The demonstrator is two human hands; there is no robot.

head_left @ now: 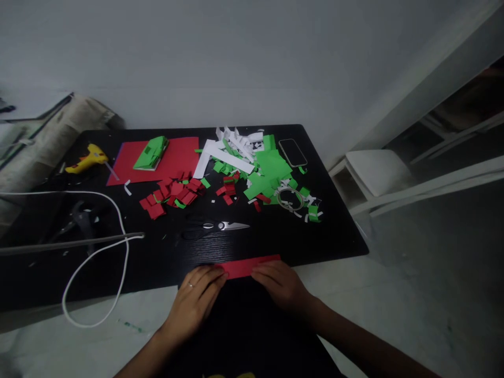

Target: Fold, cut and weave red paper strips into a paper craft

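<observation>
A folded-looking red paper strip (240, 268) lies along the front edge of the table. My left hand (197, 299) has its fingers together on the left end of the strip, thumb at the near side. The right end is gripped by my right hand (281, 283), whose thumb is mostly hidden. Just beyond the strip rests a pair of scissors (222, 226) with dark handles, blades pointing right. Behind the scissors is a heap of small red paper pieces (173, 195) with a few green ones among them.
Red sheets (179, 152) carry a folded green paper bundle (149, 153). White strips (230, 157), green sheets (271, 170), a ring-shaped roll (290, 199) and a phone (293, 153) lie right. A yellow glue gun (88, 159) and white cable (125, 262) are left; a white stool (378, 170) stands beyond.
</observation>
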